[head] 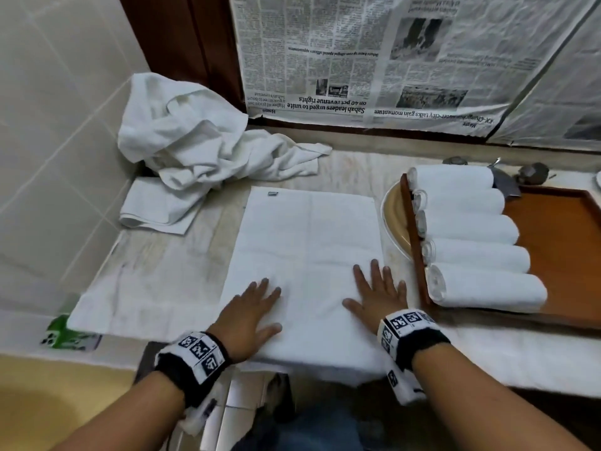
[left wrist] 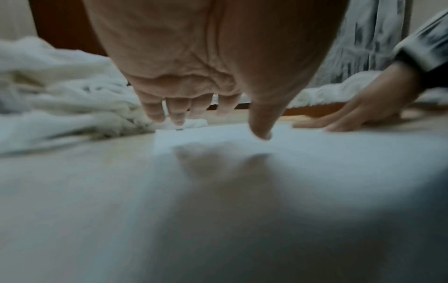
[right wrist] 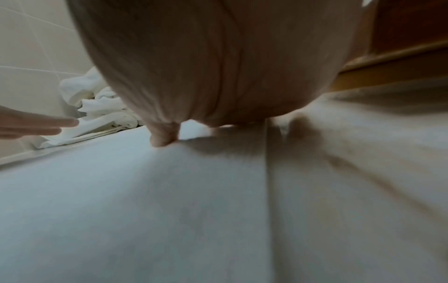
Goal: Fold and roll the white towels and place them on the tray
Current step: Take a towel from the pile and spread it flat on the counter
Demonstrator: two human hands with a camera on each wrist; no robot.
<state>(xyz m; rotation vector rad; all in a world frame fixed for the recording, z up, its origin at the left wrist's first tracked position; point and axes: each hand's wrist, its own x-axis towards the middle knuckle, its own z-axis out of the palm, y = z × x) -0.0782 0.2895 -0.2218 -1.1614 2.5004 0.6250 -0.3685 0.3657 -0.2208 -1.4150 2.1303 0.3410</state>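
A pale stone counter (head: 182,255) sits by a tiled wall (head: 48,125), with newspaper (head: 374,60) taped up behind. A flat white towel (head: 309,239) lies on it. The left hand (head: 247,317) and right hand (head: 380,297) press flat on its near end, fingers straight. Five rolled towels (head: 471,236) lie on the wooden tray (head: 559,242) (just right). A crumpled pile (head: 195,138) waits at the back left.
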